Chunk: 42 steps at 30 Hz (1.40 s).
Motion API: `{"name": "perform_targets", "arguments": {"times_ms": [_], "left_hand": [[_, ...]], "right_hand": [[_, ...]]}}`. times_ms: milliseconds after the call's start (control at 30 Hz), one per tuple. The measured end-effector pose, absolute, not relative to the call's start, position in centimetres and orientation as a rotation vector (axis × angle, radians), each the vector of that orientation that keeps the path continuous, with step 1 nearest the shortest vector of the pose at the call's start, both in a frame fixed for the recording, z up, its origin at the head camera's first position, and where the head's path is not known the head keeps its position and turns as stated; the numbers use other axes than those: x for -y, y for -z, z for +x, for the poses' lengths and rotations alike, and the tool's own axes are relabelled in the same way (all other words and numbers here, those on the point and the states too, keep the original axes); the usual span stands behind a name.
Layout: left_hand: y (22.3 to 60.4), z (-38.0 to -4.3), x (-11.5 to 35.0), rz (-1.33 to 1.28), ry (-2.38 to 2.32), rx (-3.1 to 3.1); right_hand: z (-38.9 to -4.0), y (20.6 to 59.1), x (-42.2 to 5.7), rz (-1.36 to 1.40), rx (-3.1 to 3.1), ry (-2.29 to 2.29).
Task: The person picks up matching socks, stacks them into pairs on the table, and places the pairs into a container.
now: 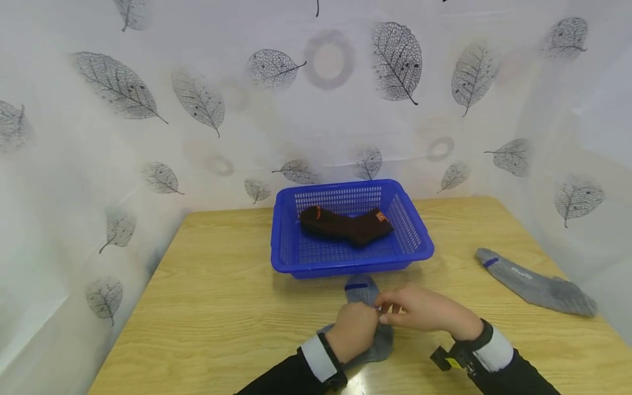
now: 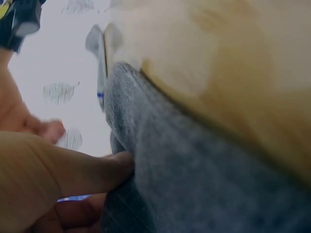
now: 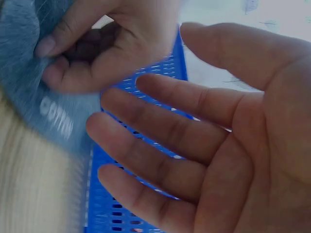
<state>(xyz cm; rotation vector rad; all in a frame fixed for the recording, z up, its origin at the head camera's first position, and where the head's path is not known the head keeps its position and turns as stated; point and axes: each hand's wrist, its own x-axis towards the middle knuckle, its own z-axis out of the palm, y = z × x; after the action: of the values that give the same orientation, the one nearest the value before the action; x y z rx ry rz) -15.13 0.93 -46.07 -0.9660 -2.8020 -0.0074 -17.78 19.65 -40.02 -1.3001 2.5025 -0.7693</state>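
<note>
A grey sock [image 1: 380,343] with a dark blue stripe lies on the table in front of the basket. My left hand [image 1: 354,329] pinches its cloth between thumb and fingers, as the left wrist view shows on the grey fabric [image 2: 170,160]. Close beside it is my right hand [image 1: 427,310]; in the right wrist view its fingers [image 3: 160,131] are spread and loosely bent, holding nothing. White lettering shows on the sock [image 3: 53,116] there. Part of the sock is hidden under my left hand.
A blue plastic basket [image 1: 353,269] stands at the back middle with dark brown socks [image 1: 345,226] inside, marked in orange. Another grey sock [image 1: 538,285] lies at the right of the wooden table [image 1: 212,291]. A leaf-patterned white sheet [image 1: 326,126] hangs behind.
</note>
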Motion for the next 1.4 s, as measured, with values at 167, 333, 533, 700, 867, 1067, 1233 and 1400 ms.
{"name": "perform_targets", "arguments": {"times_ms": [167,333,533,700,867,1067,1233,1400], "left_hand": [[45.7,-15.9,-1.0,-1.035,0.245,2.893],[44.7,-18.1,1.2,-1.238,0.716,2.985],[44.2,-20.4,3.6,-1.279,0.784,2.886],[45.1,-21.3,3.2,-1.391,0.386,2.841],[45.3,-21.2,2.8,-1.379,0.222,2.864],[45.5,-21.1,2.9,-1.330,0.235,2.897],[45.6,-21.5,3.8,-1.296,0.460,2.993],[46.1,-21.6,6.1,-1.275,0.636,3.041]], "right_hand": [[-17.7,40.1,-19.9,-1.267,-2.553,0.734],[-16.1,40.0,-19.1,-1.253,-2.681,0.591],[-13.0,40.7,-15.8,-1.624,-2.780,0.295],[-12.0,42.0,-12.3,-1.894,-2.834,-0.099],[-11.1,43.2,-9.9,-1.775,-2.806,-0.361],[-10.4,44.7,-8.4,-1.775,-2.902,-0.549],[-10.7,44.9,-8.5,-1.648,-2.825,-0.419],[-10.9,44.2,-9.8,-1.539,-2.671,-0.235]]}}
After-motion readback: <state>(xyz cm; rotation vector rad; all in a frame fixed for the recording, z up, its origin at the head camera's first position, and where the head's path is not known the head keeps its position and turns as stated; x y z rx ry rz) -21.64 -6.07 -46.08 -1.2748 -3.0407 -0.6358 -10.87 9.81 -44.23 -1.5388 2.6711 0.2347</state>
